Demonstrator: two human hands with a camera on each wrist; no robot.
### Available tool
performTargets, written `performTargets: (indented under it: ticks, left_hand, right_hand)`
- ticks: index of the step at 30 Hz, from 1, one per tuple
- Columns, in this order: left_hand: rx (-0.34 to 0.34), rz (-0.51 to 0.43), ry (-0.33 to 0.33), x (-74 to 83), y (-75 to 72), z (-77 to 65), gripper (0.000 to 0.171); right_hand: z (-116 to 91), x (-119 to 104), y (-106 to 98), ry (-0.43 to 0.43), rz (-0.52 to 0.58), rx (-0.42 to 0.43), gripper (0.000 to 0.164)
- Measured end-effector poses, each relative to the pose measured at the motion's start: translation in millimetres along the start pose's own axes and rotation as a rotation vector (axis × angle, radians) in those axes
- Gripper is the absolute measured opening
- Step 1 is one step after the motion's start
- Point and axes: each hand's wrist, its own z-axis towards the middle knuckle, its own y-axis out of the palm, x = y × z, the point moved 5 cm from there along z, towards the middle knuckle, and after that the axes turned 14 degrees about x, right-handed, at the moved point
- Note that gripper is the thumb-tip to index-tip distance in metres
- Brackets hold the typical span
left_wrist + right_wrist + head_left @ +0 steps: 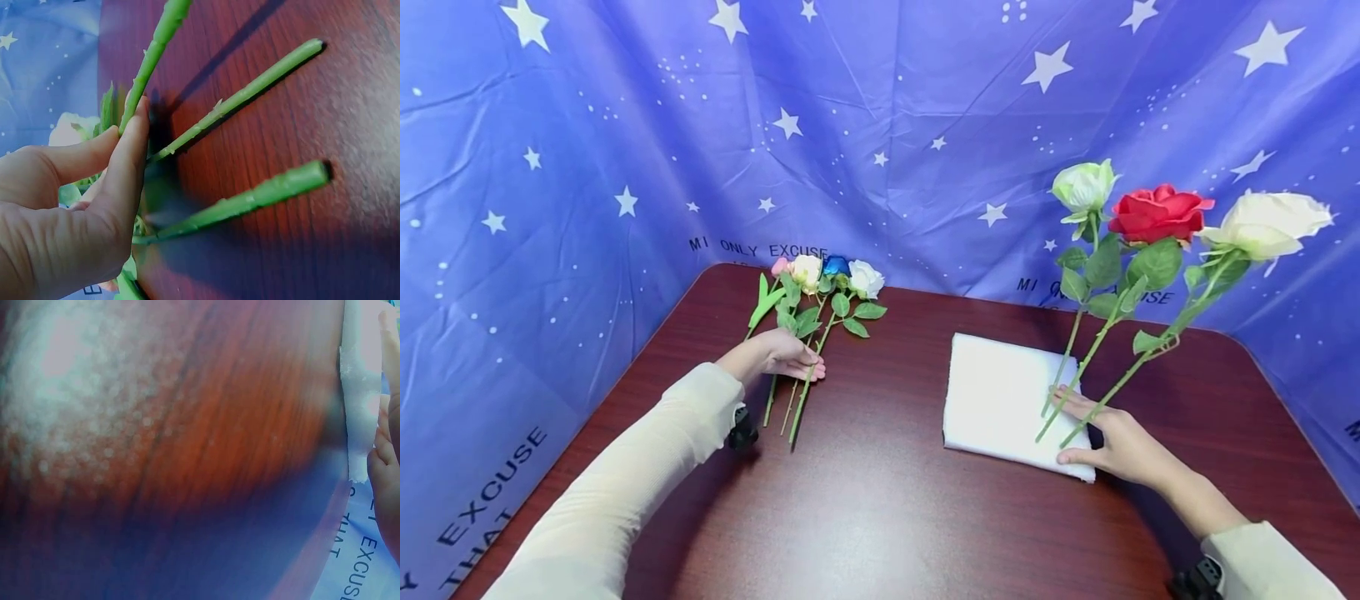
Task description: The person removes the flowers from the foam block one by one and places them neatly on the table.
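Note:
My left hand [792,353] pinches a green stem [153,59] between thumb and fingers; in the head view this stem is the rightmost of a bunch and runs up toward a white rose [867,280]. Beside it lie a blue rose [836,266], a cream rose [806,272] and a pink flower [780,267]. My right hand [1123,446] rests at the right end of a white foam block [992,396], thumb and fingers spread over its edge. A greenish-white rose [1082,187], a red rose [1159,214] and a larger white rose [1266,225] stand tilted in the block.
Both hands work over a dark red wooden table [865,500] with a rounded far edge. A blue curtain [880,108] with white stars hangs around its back and sides. Loose stems [250,206] lie beneath my left hand.

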Motion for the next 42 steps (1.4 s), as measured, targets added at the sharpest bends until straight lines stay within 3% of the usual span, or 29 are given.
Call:
performTargets:
  ticks: [6, 11, 18, 23, 31, 42]
  left_hand:
    - [0.003, -0.006, 0.007, -1.2, -5.5, -1.5, 0.027]
    - [0.013, 0.052, 0.048, 1.1, -3.5, -4.0, 0.032]
    - [0.123, 0.172, 0.161, 11.1, 0.6, -8.5, 0.027]
    - [0.200, 0.129, 0.211, 15.3, 1.8, -8.5, 0.027]
    - [0.292, 0.038, 0.208, 10.8, 0.7, -5.1, 0.027]
    - [0.362, 0.082, 0.259, 14.0, -2.5, -7.6, 0.027]
  right_hand:
    - [1.4, -0.6, -0.9, -0.016, -0.007, 0.012, 0.079]
    - [1.2, -0.1, -1.6, -0.016, -0.012, 0.018, 0.079]
    - [0.7, 0.9, -0.9, -0.014, -0.014, 0.018, 0.078]
    - [-0.3, 1.4, -0.4, -0.010, -0.003, 0.017, 0.078]
    - [-1.9, 1.1, 0.4, -0.006, 0.011, 0.015, 0.077]
    - [-1.7, 1.1, 0.1, -0.007, 0.005, 0.020, 0.077]
